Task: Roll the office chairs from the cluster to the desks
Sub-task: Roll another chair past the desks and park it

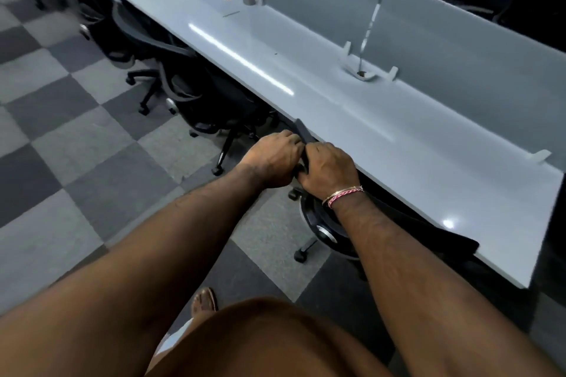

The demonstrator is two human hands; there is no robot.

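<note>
Both hands sit side by side, knuckles touching, on the top edge of a black mesh-back office chair point(337, 223). The left hand point(272, 159) curls fingers over the edge; the right hand point(329, 170), w/ a pink-and-gold bracelet point(343, 194) at the wrist, grips the same edge just beside it. The chair lies straight ahead of and below the hands, its backrest top running roughly along the front edge of the long pale-grey glossy tabletop point(337, 95). Seat is mostly hidden under the tabletop; only the hub, a chrome leg and black casters point(300, 255) show. The right hand is a touch nearer the tabletop edge.

Judgement: this chair is nearly docked, and any remaining push goes forward, under the tabletop. The tabletop edge is just past the knuckles, so fingers risk a pinch.

To the left, another black mesh chair point(196, 101) is tucked at the next spot, its casters near. More chairs stand further along the row. The floor is grey checker carpet tile point(76, 147). Frosted divider panels point(459, 49) stand along the tabletop's far side.
</note>
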